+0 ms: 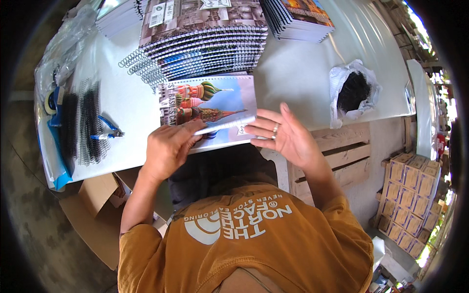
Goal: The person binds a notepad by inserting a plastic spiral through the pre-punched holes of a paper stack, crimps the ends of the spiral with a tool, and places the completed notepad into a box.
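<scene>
A notebook with a printed cover of colourful onion domes lies at the table's near edge. Punched holes run along its far edge, where I see no coil. My left hand is closed on the near-left part of it, thumb on top, and a pale sheet edge curls up beside the thumb. At the notebook's near-right corner, my right hand is open with fingers apart, a ring on one; the fingertips are at the edge, and contact is hard to tell. Just beyond stands a tall stack of spiral notebooks, with loose metal coils at its left.
Black coils lie at the left beside blue-handled pliers and a tape dispenser. A white bag of black coils sits at the right. More notebooks are stacked behind. Below are a wooden crate and a cardboard box.
</scene>
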The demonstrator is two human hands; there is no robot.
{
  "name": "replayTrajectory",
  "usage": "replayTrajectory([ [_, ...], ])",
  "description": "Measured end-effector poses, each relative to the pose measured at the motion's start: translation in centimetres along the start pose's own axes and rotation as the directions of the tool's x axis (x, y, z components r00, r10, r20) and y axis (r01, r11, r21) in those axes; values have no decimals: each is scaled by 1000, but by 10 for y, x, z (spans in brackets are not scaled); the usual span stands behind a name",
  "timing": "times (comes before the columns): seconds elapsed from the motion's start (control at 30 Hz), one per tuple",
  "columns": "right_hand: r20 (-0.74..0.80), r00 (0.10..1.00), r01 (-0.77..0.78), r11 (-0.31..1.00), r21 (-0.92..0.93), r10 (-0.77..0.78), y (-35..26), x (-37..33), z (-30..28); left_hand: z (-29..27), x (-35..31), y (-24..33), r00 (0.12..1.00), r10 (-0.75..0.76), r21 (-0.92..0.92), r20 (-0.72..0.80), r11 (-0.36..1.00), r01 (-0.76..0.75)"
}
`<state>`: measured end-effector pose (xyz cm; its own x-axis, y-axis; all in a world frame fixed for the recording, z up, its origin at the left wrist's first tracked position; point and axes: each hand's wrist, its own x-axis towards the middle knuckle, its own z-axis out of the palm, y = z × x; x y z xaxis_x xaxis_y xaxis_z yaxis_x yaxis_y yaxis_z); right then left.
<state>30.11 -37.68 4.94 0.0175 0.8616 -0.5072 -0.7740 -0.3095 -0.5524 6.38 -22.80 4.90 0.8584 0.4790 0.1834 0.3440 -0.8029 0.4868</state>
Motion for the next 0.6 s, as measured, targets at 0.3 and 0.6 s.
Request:
replayTrajectory([
  [0.3,225,805,591,709,-385,-549,0,14,32,-37,-15,16,781,-107,-175,-615,985,-3],
  [0.6,329,711,675,470,-569,-622,7,31,32,25,-21,-34,849,-427,-814,-311,580,-7],
])
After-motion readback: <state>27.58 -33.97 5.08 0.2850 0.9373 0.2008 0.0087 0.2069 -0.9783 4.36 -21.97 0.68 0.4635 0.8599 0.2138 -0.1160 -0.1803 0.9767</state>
